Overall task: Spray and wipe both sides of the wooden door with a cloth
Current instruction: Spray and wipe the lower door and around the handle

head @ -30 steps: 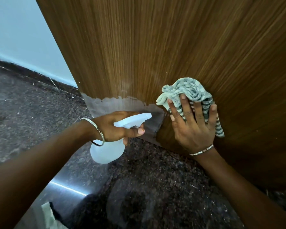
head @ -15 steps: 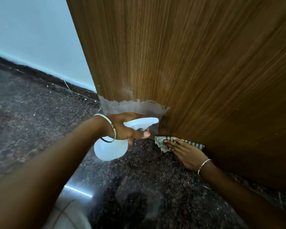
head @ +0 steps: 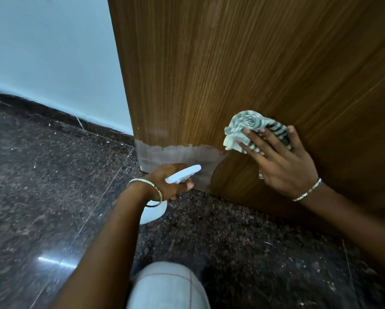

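1. One face of the wooden door [head: 254, 63] is being wiped low down. The right hand [head: 283, 166] is pressing the bunched striped cloth [head: 249, 126] against the wood, its fingers [head: 257, 144] lying spread and fairly straight over the cloth rather than curling round it.
2. The left hand [head: 167, 181] is gripping the spray bottle [head: 182, 173] at its neck, fingers wrapping under the trigger head. The nozzle is pointing at the door's bottom corner and the bottle is hanging just above the floor [head: 53, 197].
3. Judging by this, the work is sitting somewhere in the first side, near its lower edge. How much of the upper panel is already done is not showing, and the far side is out of view, so it is probably waiting.
4. The veneer is showing brown upright grain. A pale patch [head: 176, 155] with a ragged top edge is running across the bottom corner, with a faint whitish smudge just above it.
5. Dark speckled stone flooring is reflecting a light and carrying small bits of debris. A pale blue wall [head: 53, 52] is meeting it at a dark skirting, and a knee [head: 167, 286] in light fabric is showing below.
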Demonstrator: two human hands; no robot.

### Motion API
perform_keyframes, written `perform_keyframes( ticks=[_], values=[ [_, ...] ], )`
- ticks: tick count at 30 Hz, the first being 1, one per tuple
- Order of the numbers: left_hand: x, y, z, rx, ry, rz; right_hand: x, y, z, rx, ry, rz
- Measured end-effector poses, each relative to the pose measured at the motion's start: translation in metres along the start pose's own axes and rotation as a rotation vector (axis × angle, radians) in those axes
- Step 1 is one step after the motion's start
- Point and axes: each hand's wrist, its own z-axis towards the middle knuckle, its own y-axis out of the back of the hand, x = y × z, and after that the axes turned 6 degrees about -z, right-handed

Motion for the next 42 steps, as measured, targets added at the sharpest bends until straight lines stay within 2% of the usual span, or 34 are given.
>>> perform_keyframes(
  ticks=[4, 8, 14, 18, 21, 25, 28, 31, 35, 39, 42],
  values=[
    [0.006, -0.009, 0.003, -0.055, -0.017, -0.05, 0.002, -0.005, 0.003, -0.035, 0.012, -0.017],
    [0.014, -0.018, 0.016, -0.035, -0.011, -0.057, 0.041, -0.027, 0.012, -0.121, -0.017, -0.057],
    [0.03, -0.027, 0.011, -0.094, -0.165, 0.019, 0.131, -0.082, -0.015, 0.001, 0.302, -0.053],
    [0.055, -0.023, -0.003, -0.248, -0.173, -0.014, 0.144, -0.099, -0.044, -0.002, 0.363, -0.048],
    [0.061, -0.027, -0.014, -0.384, -0.202, 0.114, 0.129, -0.103, -0.068, 0.014, 0.383, -0.024],
    [0.067, -0.033, -0.017, -0.537, -0.11, 0.177, 0.116, -0.087, -0.094, 0.091, 0.236, 0.111],
    [0.069, -0.039, -0.015, -0.519, -0.052, 0.203, 0.108, -0.067, -0.071, 0.104, 0.041, 0.138],
    [0.073, -0.041, -0.014, -0.528, -0.071, 0.122, 0.096, -0.047, -0.022, -0.01, -0.171, 0.131],
    [0.073, -0.041, -0.013, -0.521, -0.159, 0.086, 0.098, -0.037, 0.035, -0.144, -0.305, 0.117],
    [0.077, -0.039, -0.012, -0.547, -0.152, 0.028, 0.12, -0.042, 0.061, -0.182, -0.271, 0.088],
    [0.081, -0.035, -0.016, -0.563, -0.153, 0.0, 0.153, -0.064, 0.064, -0.144, -0.046, 0.113]
  ],
)
